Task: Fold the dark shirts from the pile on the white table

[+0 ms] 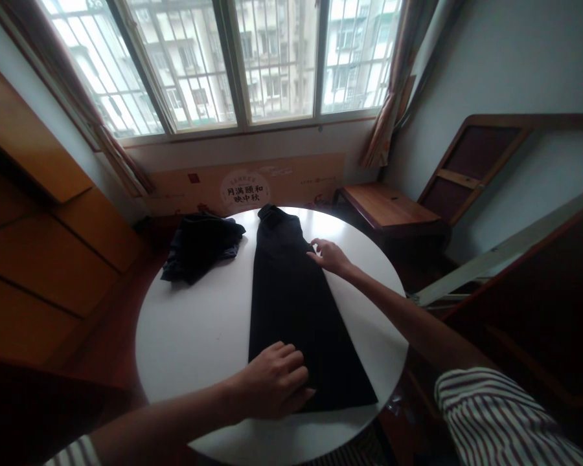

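Observation:
A long black garment (294, 304) lies flat on the round white table (189, 349), narrow at the far end and wider toward me. Over its near left part rests my left hand (279, 382), fingers curled in; whatever they hold, if anything, is hidden under them. My right hand (331, 255) is at the garment's right edge, close to the far end. Its thumb and forefinger are apart, with a small gap showing between them. To the left of the garment, a dark pile of folded cloth (201, 246) sits at the table's far left edge.
Beyond the table, a printed banner (245, 188) hangs under the barred windows (276, 65). A low wooden bench (388, 207) stands at the far right. Orange wooden cabinets (39, 259) line the left side, and a dark panel (539, 304) rises on the right.

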`<state>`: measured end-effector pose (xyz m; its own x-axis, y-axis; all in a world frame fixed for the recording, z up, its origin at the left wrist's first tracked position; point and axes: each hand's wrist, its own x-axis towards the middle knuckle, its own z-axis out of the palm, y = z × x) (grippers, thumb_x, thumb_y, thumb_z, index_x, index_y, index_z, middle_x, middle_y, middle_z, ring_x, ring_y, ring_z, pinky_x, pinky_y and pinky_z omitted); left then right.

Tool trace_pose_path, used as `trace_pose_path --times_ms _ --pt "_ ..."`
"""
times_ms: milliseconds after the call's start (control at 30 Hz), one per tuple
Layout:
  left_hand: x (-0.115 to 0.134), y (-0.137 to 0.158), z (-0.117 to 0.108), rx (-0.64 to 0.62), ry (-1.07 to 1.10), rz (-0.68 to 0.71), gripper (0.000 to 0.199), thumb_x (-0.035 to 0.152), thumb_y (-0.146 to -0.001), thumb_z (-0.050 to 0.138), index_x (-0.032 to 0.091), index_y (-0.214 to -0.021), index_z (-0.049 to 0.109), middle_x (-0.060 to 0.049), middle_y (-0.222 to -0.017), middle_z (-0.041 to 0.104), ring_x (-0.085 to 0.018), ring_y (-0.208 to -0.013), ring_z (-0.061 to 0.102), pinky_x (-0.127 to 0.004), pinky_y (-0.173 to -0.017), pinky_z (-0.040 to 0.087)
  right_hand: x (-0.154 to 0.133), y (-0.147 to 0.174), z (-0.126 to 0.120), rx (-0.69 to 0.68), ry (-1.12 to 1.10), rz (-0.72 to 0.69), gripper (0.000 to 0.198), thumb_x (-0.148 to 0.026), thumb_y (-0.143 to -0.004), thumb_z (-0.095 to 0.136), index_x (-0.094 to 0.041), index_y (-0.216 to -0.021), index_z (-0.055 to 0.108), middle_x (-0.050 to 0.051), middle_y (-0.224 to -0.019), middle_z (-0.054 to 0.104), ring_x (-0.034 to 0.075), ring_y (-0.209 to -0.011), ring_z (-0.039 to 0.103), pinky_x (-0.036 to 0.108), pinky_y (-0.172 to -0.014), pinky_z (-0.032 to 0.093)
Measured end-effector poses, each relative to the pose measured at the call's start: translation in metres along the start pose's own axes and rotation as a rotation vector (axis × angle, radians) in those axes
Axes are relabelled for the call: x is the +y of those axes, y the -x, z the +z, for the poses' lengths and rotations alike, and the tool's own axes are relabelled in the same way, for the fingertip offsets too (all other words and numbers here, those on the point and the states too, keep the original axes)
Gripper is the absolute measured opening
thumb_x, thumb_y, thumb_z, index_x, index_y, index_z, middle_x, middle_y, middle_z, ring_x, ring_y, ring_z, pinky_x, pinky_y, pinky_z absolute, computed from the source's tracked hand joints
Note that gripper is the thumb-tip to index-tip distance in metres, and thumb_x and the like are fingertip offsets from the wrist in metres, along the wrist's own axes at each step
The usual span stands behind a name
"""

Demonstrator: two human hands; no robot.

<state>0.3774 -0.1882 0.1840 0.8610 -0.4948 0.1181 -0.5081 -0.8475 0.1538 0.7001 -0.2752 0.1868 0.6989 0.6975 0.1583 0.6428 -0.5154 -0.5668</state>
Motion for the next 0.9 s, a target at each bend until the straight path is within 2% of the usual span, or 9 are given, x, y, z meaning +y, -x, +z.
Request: trace_pose_path --times_ms 67,133,233,400,500,600,733,800,900 --pt "-0.013 0.005 -0.002 0.011 0.031 -0.079 0.033 0.040 -0.097 0.047 0.018 -0.117 0.060 -0.014 -0.127 0.060 -0.029 -0.119 0.056 -0.046 -0.101 0.042 -0.013 0.000 0.004 -0.028 0.066 -0.117 0.033 -0.031 -0.093 0.061 -0.016 -0.122 0.062 0.015 -0.120 0.065 0.025 -0.108 0.063 0.034 -0.096 0.046" --pt "-0.021 0.007 0.002 -0.019 0.057 -0.137 0.059 0.047 -0.095 0.051 0.021 -0.146 0.040 -0.016 -0.155 0.035 -0.037 -0.141 0.033 -0.058 -0.112 0.028 -0.027 -0.004 0.014 -0.065 0.123 -0.204 0.037 -0.033 -0.097 0.053 -0.016 -0.129 0.060 0.014 -0.131 0.061 0.024 -0.119 0.058 0.033 -0.104 0.041" --pt "-0.021 0.009 0.010 -0.114 0.122 -0.151 0.082 0.057 -0.092 0.051 0.025 -0.158 0.016 -0.015 -0.164 0.009 -0.041 -0.149 0.014 -0.067 -0.114 0.016 -0.041 -0.021 0.033 -0.108 0.213 -0.246 0.048 -0.043 -0.100 0.045 -0.021 -0.142 0.051 0.010 -0.149 0.048 0.025 -0.137 0.042 0.039 -0.115 0.029" --pt "-0.002 0.016 0.010 -0.173 0.167 -0.096 0.082 0.054 -0.092 0.054 0.028 -0.158 0.013 -0.013 -0.164 0.004 -0.043 -0.149 0.010 -0.070 -0.113 0.014 -0.032 -0.055 0.048 -0.120 0.359 -0.053 0.068 -0.062 -0.099 0.030 -0.019 -0.152 0.038 0.016 -0.160 0.027 0.039 -0.146 0.024 0.066 -0.113 0.016" --pt "-0.015 0.011 -0.002 -0.136 0.191 -0.061 0.066 0.044 -0.094 0.052 0.028 -0.154 0.029 -0.012 -0.161 0.027 -0.037 -0.145 0.028 -0.063 -0.113 0.026 -0.024 -0.065 0.045 -0.059 0.409 0.046 0.074 -0.058 -0.101 0.022 -0.007 -0.153 0.031 0.026 -0.159 0.023 0.043 -0.146 0.020 0.069 -0.111 0.013" --pt "-0.075 -0.017 -0.019 0.073 0.178 -0.171 0.037 0.025 -0.099 0.040 0.019 -0.131 0.056 -0.011 -0.129 0.064 -0.023 -0.118 0.060 -0.044 -0.106 0.044 -0.033 -0.058 0.048 -0.013 0.449 -0.041 0.065 -0.046 -0.103 0.025 -0.005 -0.153 0.030 0.024 -0.161 0.018 0.039 -0.149 0.009 0.066 -0.114 0.004" --pt "-0.202 -0.084 -0.037 0.346 0.012 -0.344 0.036 0.020 -0.099 0.033 0.012 -0.121 0.061 -0.015 -0.123 0.065 -0.023 -0.119 0.059 -0.040 -0.105 0.045 -0.063 -0.019 0.072 -0.149 0.440 -0.305 0.055 -0.046 -0.102 0.033 -0.015 -0.146 0.046 0.014 -0.158 0.035 0.032 -0.146 0.025 0.057 -0.118 0.011" --pt "-0.256 -0.117 -0.037 0.286 -0.024 -0.374 0.042 0.021 -0.100 0.032 0.011 -0.132 0.056 -0.016 -0.139 0.056 -0.023 -0.133 0.049 -0.040 -0.112 0.038 -0.077 0.008 0.084 -0.262 0.364 -0.465 0.061 -0.054 -0.100 0.035 -0.017 -0.149 0.042 0.014 -0.157 0.035 0.035 -0.145 0.028 0.061 -0.116 0.016" --pt "-0.305 -0.151 -0.025 0.035 -0.095 -0.554 0.052 0.034 -0.102 0.032 0.016 -0.151 0.037 -0.014 -0.159 0.032 -0.029 -0.147 0.026 -0.046 -0.118 0.026 -0.092 0.048 0.089 -0.381 0.224 -0.608 0.070 -0.064 -0.097 0.034 -0.023 -0.153 0.035 0.012 -0.161 0.026 0.040 -0.148 0.017 0.066 -0.114 0.013"
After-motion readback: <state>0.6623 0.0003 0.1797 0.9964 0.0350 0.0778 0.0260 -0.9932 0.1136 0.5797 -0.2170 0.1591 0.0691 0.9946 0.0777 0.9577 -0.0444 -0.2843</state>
